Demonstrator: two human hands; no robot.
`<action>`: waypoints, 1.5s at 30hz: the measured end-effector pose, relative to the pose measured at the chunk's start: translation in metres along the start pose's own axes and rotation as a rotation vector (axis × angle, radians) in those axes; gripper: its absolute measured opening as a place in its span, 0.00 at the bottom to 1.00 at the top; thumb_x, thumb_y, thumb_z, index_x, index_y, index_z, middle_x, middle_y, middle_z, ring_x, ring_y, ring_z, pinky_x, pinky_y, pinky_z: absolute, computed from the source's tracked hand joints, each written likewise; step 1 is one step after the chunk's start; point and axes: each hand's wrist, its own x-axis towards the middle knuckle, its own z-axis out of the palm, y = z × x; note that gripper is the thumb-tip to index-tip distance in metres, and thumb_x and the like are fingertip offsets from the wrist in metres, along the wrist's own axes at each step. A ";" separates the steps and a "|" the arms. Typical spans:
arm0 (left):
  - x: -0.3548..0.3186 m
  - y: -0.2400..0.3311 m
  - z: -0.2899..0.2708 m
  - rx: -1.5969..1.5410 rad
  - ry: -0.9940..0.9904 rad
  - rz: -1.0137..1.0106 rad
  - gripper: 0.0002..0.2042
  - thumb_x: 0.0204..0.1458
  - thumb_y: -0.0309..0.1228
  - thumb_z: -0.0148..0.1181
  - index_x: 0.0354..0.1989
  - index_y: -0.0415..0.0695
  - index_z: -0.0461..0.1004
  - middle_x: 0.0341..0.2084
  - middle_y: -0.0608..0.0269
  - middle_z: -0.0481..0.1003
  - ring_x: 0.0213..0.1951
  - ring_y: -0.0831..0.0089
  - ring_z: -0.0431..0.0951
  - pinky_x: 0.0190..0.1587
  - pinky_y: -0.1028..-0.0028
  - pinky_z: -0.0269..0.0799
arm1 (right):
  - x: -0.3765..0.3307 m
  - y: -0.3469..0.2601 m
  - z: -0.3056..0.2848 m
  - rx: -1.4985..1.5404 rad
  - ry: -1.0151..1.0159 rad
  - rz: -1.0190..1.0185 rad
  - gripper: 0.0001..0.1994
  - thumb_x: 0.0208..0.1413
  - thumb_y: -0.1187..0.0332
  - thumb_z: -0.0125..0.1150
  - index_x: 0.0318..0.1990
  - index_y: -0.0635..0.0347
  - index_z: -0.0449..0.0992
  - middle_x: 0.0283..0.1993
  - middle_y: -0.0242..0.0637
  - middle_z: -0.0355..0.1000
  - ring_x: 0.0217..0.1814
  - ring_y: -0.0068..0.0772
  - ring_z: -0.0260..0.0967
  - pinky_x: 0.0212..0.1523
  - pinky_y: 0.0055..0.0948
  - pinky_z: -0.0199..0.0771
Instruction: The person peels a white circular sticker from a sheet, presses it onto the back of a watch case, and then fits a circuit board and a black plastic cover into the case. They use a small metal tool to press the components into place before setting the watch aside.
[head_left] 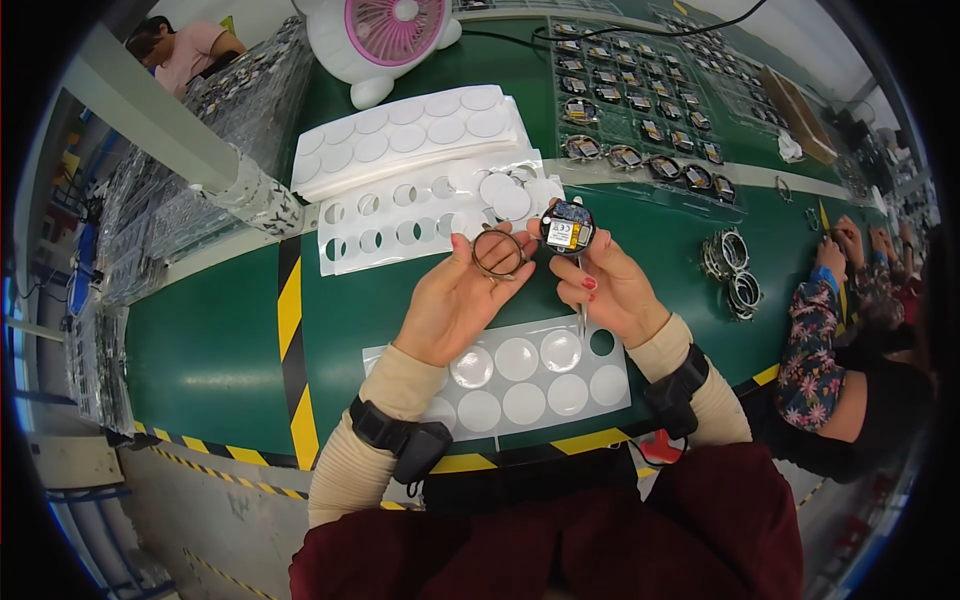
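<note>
My left hand [447, 308] is palm up and holds a thin dark metal ring [475, 262] between its thumb and fingers. Close beside it, my right hand [622, 290] pinches a round black electronic module [568, 228] with a white label and a yellow part on its face. A slim metal tool, perhaps tweezers [583, 318], sticks down from the same right hand. Below both hands lies a sheet of round white stickers [495, 377]; green table shows through one round gap at its upper right.
A partly used sticker sheet [385, 258] and a stack of full sheets [405, 135] lie ahead, with a white-and-pink fan [375, 50] behind. Clear trays of round modules [640, 95] stand far right. Loose metal rings [733, 270] sit at right, near a co-worker's floral sleeve [808, 345].
</note>
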 end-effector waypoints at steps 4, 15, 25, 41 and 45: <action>-0.001 0.001 0.001 0.024 -0.010 0.020 0.22 0.58 0.43 0.36 0.51 0.36 0.56 0.48 0.53 0.63 0.56 0.61 0.60 0.59 0.65 0.54 | -0.001 0.000 -0.003 0.052 0.015 -0.009 0.26 0.53 0.57 0.52 0.57 0.56 0.55 0.55 0.38 0.60 0.22 0.15 0.47 0.20 0.13 0.51; -0.002 -0.001 0.001 0.243 -0.057 0.040 0.27 0.52 0.42 0.48 0.56 0.40 0.51 0.50 0.51 0.61 0.56 0.58 0.59 0.59 0.66 0.57 | -0.005 -0.003 -0.001 0.005 -0.032 -0.018 0.26 0.53 0.58 0.54 0.56 0.58 0.56 0.53 0.40 0.62 0.23 0.14 0.49 0.20 0.13 0.51; -0.006 -0.001 -0.004 0.179 -0.125 0.006 0.32 0.45 0.30 0.60 0.58 0.40 0.50 0.50 0.56 0.62 0.53 0.66 0.64 0.57 0.67 0.58 | -0.008 0.024 0.035 -1.466 0.269 -0.779 0.17 0.36 0.82 0.63 0.39 0.64 0.73 0.46 0.42 0.68 0.24 0.18 0.64 0.21 0.16 0.64; -0.009 -0.003 0.001 0.270 -0.017 -0.010 0.38 0.34 0.33 0.67 0.57 0.43 0.54 0.45 0.60 0.66 0.47 0.68 0.69 0.49 0.70 0.70 | -0.014 0.028 0.037 -1.785 0.228 -0.910 0.20 0.29 0.80 0.67 0.37 0.60 0.75 0.43 0.44 0.69 0.23 0.25 0.66 0.19 0.19 0.66; -0.009 -0.005 -0.004 0.239 -0.073 -0.016 0.35 0.38 0.29 0.66 0.57 0.42 0.55 0.47 0.62 0.65 0.46 0.72 0.69 0.48 0.74 0.70 | -0.013 0.030 0.035 -1.766 0.241 -0.953 0.20 0.29 0.77 0.69 0.37 0.59 0.75 0.43 0.44 0.69 0.21 0.25 0.65 0.18 0.18 0.64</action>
